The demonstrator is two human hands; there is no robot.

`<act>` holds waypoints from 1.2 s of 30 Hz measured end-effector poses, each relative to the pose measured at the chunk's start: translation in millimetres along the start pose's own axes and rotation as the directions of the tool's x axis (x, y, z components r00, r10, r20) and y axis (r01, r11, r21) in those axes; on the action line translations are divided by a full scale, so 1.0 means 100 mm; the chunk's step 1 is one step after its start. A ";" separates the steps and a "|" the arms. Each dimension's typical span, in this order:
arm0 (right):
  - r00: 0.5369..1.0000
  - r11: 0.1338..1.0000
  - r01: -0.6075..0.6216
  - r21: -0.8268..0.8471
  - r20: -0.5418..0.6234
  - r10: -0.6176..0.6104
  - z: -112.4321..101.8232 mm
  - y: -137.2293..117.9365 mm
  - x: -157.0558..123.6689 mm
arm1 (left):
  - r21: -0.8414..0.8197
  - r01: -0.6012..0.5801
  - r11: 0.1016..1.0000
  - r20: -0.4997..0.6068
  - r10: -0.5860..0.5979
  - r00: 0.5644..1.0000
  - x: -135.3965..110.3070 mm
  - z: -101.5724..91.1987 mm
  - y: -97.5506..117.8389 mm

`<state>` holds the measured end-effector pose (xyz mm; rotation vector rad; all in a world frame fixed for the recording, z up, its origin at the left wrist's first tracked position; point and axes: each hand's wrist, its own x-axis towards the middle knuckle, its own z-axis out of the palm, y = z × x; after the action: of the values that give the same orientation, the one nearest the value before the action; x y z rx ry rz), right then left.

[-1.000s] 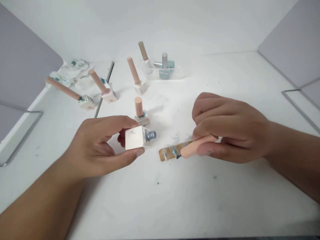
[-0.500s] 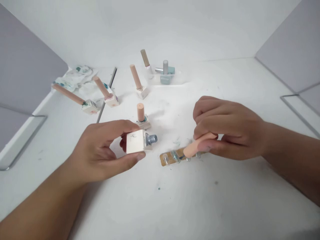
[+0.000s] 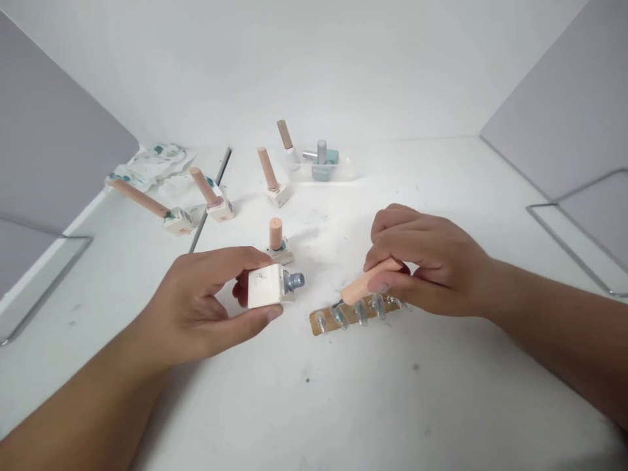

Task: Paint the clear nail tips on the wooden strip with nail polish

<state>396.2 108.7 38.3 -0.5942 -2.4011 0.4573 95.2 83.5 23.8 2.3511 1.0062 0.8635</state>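
Between thumb and fingers, my left hand (image 3: 210, 304) grips an uncapped white nail polish bottle (image 3: 265, 286), tilted on its side with its silvery-blue neck pointing right. My right hand (image 3: 426, 261) pinches the peach cap of a nail polish brush (image 3: 366, 281). The dark brush tip is at the second false nail (image 3: 339, 316) from the left, which has some blue-green polish on it. Several clear false nails stand in a row across a brown strip (image 3: 316, 324) on the table. The strip's right end is partly hidden under my right hand.
Behind my left hand stand several capped polish bottles (image 3: 277, 195). A clear tray (image 3: 350, 171) with teal bottles (image 3: 322, 171) sits at the back. Stained tissues (image 3: 159, 163) lie back left by a dark rod (image 3: 210, 196). Metal wire legs (image 3: 544, 235) stand at both sides.
My right hand has moved slightly left with the brush, and its tip has gone to the upper end of the second nail. The view has tilted up a little; my left hand holds still.
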 end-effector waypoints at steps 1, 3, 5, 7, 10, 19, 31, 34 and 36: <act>1.000 1.000 -0.010 -0.002 0.022 0.010 0.01 -0.01 0.01 | 0.001 -0.002 1.000 -0.003 0.002 1.000 0.00 0.00 0.00; 0.997 1.000 -0.027 -0.001 0.068 0.027 0.01 -0.04 0.01 | 0.008 -0.003 1.000 -0.009 0.003 1.000 0.00 0.00 0.01; 0.993 0.999 -0.047 0.024 0.113 0.044 0.01 -0.06 0.02 | 0.011 -0.006 1.000 -0.014 0.006 1.000 -0.01 0.00 0.01; 0.992 0.995 -0.069 0.070 0.114 0.061 -0.01 -0.08 0.02 | 0.003 -0.008 1.000 -0.018 0.009 1.000 -0.02 0.00 0.01; 0.991 0.986 -0.127 0.106 0.058 0.121 -0.02 -0.09 0.03 | -0.015 0.000 1.000 -0.022 0.000 1.000 -0.02 0.00 -0.01; 0.945 0.940 -0.326 0.104 0.038 0.324 0.03 -0.23 0.06 | -0.058 0.037 0.998 -0.033 -0.039 0.999 0.00 0.01 0.04; 0.990 0.990 -0.133 0.055 -0.035 0.135 0.09 -0.25 0.03 | -0.119 0.069 0.990 -0.020 -0.072 0.997 0.02 0.00 0.09; 0.996 0.995 -0.093 0.039 -0.012 0.093 0.09 -0.25 0.03 | -0.128 0.096 0.987 -0.011 -0.098 0.995 0.02 -0.01 0.12; 0.997 0.995 -0.072 0.062 -0.001 0.073 0.08 -0.25 0.03 | -0.130 0.102 0.986 -0.009 -0.104 0.995 0.03 -0.01 0.12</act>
<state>381.3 87.4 44.8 -0.6555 -2.3588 0.5590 101.9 77.9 33.2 2.1685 1.0362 0.8819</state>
